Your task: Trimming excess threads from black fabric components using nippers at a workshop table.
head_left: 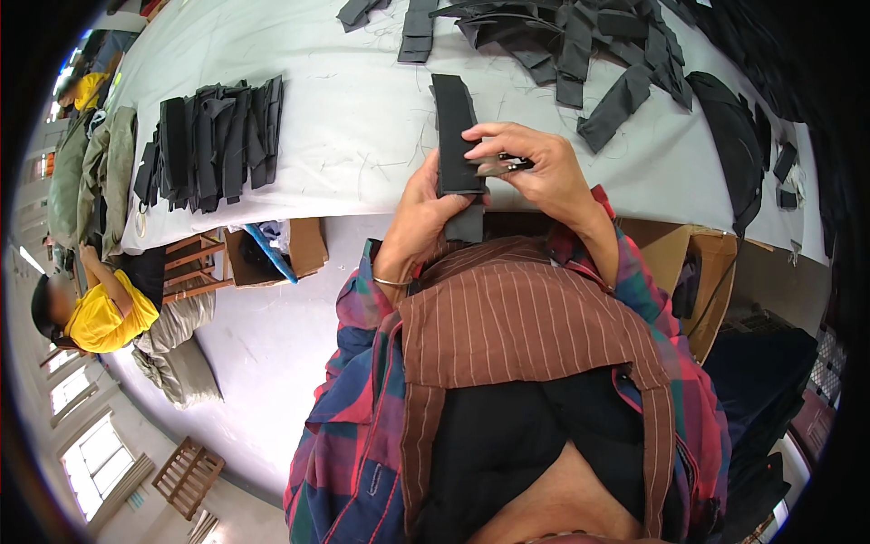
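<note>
Black fabric strip [456,136] ×1, left hand [419,218] grip clamped | right hand [544,172] grip pinching snips [501,165] ×1

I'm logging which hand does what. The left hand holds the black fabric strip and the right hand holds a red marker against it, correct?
Not quite. The right hand holds small metal snips, not a red marker, as the head view shows. The left hand does hold the black fabric strip.
</note>
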### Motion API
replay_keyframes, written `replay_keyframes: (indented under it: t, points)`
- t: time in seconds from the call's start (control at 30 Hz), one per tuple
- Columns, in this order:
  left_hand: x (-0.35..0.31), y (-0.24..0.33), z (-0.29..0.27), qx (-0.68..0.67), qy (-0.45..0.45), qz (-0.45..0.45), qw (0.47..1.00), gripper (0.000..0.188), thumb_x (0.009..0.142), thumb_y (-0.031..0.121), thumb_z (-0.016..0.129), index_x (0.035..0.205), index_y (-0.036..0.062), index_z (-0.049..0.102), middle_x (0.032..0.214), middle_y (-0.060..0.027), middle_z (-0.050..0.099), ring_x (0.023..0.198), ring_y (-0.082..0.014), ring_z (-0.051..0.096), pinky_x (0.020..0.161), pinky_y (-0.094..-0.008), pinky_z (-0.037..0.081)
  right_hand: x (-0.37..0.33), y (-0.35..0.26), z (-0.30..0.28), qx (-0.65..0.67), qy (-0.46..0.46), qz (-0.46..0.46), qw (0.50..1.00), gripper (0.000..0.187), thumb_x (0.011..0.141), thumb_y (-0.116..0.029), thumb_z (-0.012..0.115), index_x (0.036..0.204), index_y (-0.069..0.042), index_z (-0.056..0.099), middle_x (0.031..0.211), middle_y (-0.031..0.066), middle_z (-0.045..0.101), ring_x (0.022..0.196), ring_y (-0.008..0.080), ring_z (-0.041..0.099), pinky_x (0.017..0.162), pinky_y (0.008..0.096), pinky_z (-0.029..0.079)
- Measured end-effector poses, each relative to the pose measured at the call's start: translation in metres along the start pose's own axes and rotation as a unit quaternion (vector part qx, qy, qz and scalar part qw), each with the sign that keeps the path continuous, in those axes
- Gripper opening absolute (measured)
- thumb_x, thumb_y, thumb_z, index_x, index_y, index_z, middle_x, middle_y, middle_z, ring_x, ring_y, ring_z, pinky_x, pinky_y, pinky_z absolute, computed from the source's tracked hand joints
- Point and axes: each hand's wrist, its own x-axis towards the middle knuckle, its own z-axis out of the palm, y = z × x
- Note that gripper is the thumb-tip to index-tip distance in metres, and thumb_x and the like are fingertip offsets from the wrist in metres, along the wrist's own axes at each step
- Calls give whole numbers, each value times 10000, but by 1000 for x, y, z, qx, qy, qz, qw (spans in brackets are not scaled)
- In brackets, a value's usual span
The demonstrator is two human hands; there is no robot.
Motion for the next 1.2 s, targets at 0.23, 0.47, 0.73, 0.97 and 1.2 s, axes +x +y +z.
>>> replay_keyframes:
  t: [0.23, 0.47, 0.73, 0.97, 1.2]
  points:
    - [-3, 4, -3, -32, 52, -21, 998, 442, 828, -32, 555, 1251, -1, 431, 1001, -84, 592, 814, -145, 611, 734, -269, 518, 2, -15, 1, -42, -66, -4, 997, 437, 678, 121, 613, 1067, -71, 665, 1171, 107, 634, 1037, 240, 632, 814, 291, 524]
    - [-3, 3, 1, 37, 25, -18, 999, 388, 869, 60, 585, 1238, 12, 473, 1044, -70, 573, 921, -120, 555, 791, -242, 461, 1, -2, 9, -78, 85, 20, 993, 217, 767, -24, 644, 970, -90, 677, 843, 61, 684, 693, 183, 636, 594, 277, 475]
    - [6, -4, -20, 458, 95, 262, 844, 276, 925, 215, 561, 1084, -10, 577, 1270, -123, 428, 1112, -155, 429, 954, -270, 354, 9, -9, -2, 307, 122, 274, 903, 204, 847, -126, 662, 710, -91, 515, 575, -85, 386, 467, 14, 263, 432, 215, 182]
    - [-1, 6, -6, 169, 56, 80, 981, 221, 933, 193, 575, 1042, 1, 593, 874, -2, 603, 763, -44, 515, 676, -206, 444, 8, 8, -9, 390, 62, 309, 865, 158, 878, -168, 643, 785, -82, 548, 599, -61, 415, 501, 35, 350, 473, 201, 264]
    - [-2, 12, -16, 134, 100, 39, 985, 201, 923, 155, 581, 1036, -12, 581, 821, 17, 595, 695, -25, 507, 590, -190, 432, 5, -14, -16, -57, 119, 41, 990, 241, 845, -174, 662, 1061, -72, 632, 771, -28, 607, 714, 110, 540, 681, 233, 381]
